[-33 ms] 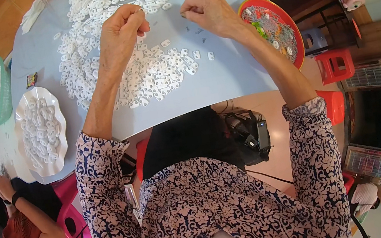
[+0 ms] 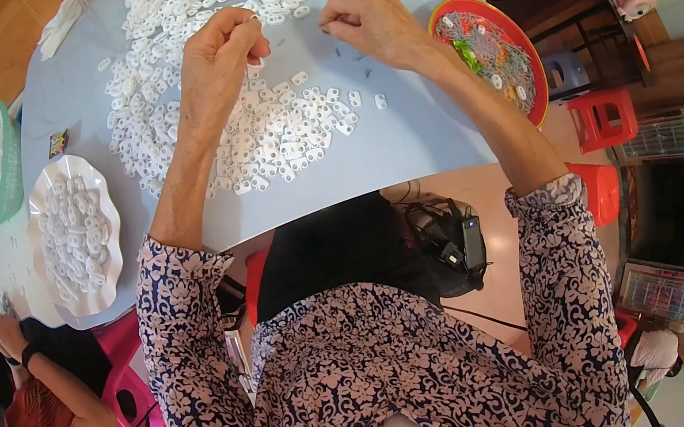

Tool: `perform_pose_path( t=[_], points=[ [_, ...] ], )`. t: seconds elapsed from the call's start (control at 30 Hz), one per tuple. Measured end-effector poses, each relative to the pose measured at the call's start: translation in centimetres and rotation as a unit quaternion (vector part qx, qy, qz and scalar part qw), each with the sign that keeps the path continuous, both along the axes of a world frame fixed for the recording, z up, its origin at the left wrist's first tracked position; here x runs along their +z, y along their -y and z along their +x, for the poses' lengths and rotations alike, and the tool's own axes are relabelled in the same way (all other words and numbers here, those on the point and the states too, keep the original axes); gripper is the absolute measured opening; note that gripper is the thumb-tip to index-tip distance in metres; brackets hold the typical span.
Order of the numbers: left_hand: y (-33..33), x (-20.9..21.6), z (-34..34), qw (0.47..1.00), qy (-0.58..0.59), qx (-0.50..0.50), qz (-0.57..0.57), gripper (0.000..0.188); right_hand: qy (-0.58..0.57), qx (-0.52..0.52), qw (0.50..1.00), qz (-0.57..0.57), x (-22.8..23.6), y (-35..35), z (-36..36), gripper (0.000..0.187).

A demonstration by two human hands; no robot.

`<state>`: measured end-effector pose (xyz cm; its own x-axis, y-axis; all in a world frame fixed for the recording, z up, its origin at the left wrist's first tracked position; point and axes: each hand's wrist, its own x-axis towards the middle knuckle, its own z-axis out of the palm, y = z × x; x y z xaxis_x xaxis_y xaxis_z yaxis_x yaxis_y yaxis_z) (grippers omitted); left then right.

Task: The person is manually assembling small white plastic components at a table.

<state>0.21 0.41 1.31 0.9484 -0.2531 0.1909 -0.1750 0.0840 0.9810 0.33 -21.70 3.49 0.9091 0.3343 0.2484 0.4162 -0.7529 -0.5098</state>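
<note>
While I seemingly handle white pieces [image 2: 285,137], my left grip [image 2: 220,52] and right grip [image 2: 370,26] pinch closed, contents unclear; next likely needs precision.

No legible text anywhere; small multicoloured packet [image 2: 58,143] at ten o'clock, any print too small to read.

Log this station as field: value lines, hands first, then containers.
Left hand: curled closed near loose white pieces; contents unclear
Right hand: pinched closed near small dark bits; anything held too small to identify
Red dish: right of the right hand, holding gray strands and a few white pieces
Scalloped plate: white, left side, heaped with white pieces
Green basket: far left, white contents
</note>
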Motion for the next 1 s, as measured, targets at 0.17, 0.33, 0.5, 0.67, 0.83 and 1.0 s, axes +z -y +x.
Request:
perform_pose_path(
  t=[0.17,0.33,0.5,0.67,0.83,1.0],
  points=[
    [0.1,0.3,0.0,1.0,0.0,0.022,-0.022,0.015,0.113,0.111,0.987,-0.011,-1.0,-3.0,1.6,0.013],
    [0.0,0.2,0.1,0.999,0.01,0.018,-0.031,0.014,0.055,0.113,0.975,-0.181,-0.1,-5.1,2.2,0.01],
    [0.0,0.1,0.2,1.0,-0.006,0.014,-0.027,0.014,0.035,0.103,0.973,-0.206,-0.3,-5.4,2.6,0.008],
    [0.2,0.2,0.1,1.0,-0.006,0.017,-0.022,0.015,0.003,0.06,0.997,-0.039,-0.9,-3.5,1.9,0.01],
    [0.1,0.4,-0.1,1.0,0.004,0.016,-0.015,0.015,-0.022,0.046,0.998,-0.031,-0.3,-3.1,1.6,0.012],
    [-0.1,0.5,0.2,0.999,0.009,0.043,-0.03,0.015,0.028,0.074,0.997,-0.007,-1.0,-4.0,2.3,0.011]
  ],
)
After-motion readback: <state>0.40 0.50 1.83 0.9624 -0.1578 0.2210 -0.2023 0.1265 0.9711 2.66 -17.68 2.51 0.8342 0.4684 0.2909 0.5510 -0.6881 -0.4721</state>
